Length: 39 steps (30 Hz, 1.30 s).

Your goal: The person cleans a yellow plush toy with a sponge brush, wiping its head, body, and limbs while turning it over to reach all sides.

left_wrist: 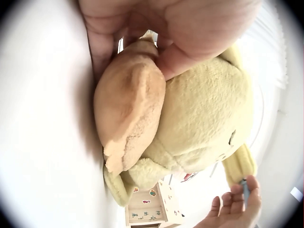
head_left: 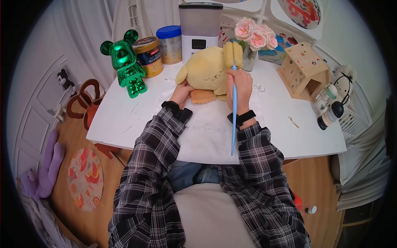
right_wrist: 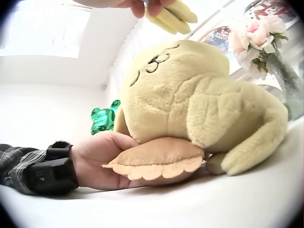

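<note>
A pale yellow plush toy (head_left: 206, 68) with a stitched sleepy face leans over on the white cloth (head_left: 204, 136). At its lower side is a tan scalloped plush piece (right_wrist: 156, 159). My left hand (head_left: 181, 96) grips that tan piece, the thumb between it and the yellow body, the other fingers at its underside by the cloth. My right hand (head_left: 242, 84) holds a small duster by its long blue handle (head_left: 234, 120), which points down toward me. The duster's yellow lobed head (head_left: 233, 54) is up beside the toy's face.
A shiny green bear figure (head_left: 126, 64), two cans (head_left: 169, 45) and a grey-topped dispenser (head_left: 200, 25) stand behind and left. Pink roses (head_left: 256, 35) in a glass vase, a wooden house (head_left: 304, 70) and bottles (head_left: 331, 115) stand right on the white table (head_left: 109, 115).
</note>
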Available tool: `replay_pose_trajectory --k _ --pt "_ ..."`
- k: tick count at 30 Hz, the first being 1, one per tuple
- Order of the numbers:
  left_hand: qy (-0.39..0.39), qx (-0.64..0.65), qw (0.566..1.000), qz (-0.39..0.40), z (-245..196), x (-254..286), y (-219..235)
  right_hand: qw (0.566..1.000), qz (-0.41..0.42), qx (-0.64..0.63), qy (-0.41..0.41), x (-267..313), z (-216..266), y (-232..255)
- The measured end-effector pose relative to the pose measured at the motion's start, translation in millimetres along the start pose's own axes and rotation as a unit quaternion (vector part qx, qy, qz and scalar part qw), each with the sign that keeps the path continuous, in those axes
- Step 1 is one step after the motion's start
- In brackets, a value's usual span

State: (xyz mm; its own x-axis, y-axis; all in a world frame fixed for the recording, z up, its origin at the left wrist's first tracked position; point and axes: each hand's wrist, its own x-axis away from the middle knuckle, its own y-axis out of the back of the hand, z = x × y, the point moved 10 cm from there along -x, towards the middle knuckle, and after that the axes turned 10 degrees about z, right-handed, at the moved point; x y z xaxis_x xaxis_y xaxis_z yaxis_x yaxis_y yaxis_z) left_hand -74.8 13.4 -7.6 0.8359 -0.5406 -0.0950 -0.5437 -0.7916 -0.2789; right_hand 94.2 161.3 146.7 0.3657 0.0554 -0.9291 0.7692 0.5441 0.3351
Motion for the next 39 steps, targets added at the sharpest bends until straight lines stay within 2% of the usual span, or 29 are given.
replay_pose_trajectory --k 3,4,7,10,13,17,20,23,28,31,32,36,39 --pt "-0.006 0.008 1.000 0.000 -1.7 -0.3 -1.1 0.994 0.018 -0.069 0.080 3.2 24.1 -5.7" --pt "-0.008 0.011 1.000 -0.002 -1.7 0.8 -0.8 0.989 0.056 -0.086 0.103 3.1 33.5 -11.4" --pt "-0.013 0.012 1.000 0.000 -4.1 2.7 -3.0 0.980 0.125 -0.101 0.112 -0.1 44.5 -26.0" --pt "-0.008 0.009 1.000 0.018 2.0 -3.4 0.8 0.992 0.093 -0.052 0.062 -1.7 25.1 -18.9" --pt "0.001 0.007 1.000 -0.006 -0.9 0.9 -0.8 0.999 0.030 -0.020 -0.014 -0.8 -5.8 -8.2" --pt "-0.001 0.005 1.000 -0.007 -0.7 -0.1 -0.5 0.999 0.011 -0.029 -0.009 -0.5 -0.2 -4.8" --pt "-0.012 0.012 1.000 -0.002 -2.5 1.0 -0.4 0.989 0.081 -0.085 0.086 0.5 31.0 -17.5" --pt "-0.009 0.012 1.000 0.009 -1.2 0.6 -1.0 0.980 0.153 -0.079 0.101 3.2 40.1 -37.4" --pt "0.009 0.001 1.000 0.002 0.7 -0.3 0.3 0.999 0.050 -0.012 -0.018 1.6 -2.7 -15.0" --pt "0.012 -0.003 1.000 -0.008 -2.0 3.0 -1.3 0.999 0.003 -0.007 -0.039 3.3 -14.4 -6.8" --pt "0.007 0.000 1.000 -0.005 -1.5 2.3 -1.2 0.999 0.002 -0.022 -0.030 1.8 -8.8 -4.4" --pt "-0.006 0.012 1.000 0.003 -1.7 1.4 -0.8 0.988 0.091 -0.099 0.075 4.6 26.4 -24.1" --pt "-0.004 0.015 1.000 0.008 -0.5 0.8 -0.3 0.985 0.132 -0.078 0.082 3.8 34.8 -33.6"
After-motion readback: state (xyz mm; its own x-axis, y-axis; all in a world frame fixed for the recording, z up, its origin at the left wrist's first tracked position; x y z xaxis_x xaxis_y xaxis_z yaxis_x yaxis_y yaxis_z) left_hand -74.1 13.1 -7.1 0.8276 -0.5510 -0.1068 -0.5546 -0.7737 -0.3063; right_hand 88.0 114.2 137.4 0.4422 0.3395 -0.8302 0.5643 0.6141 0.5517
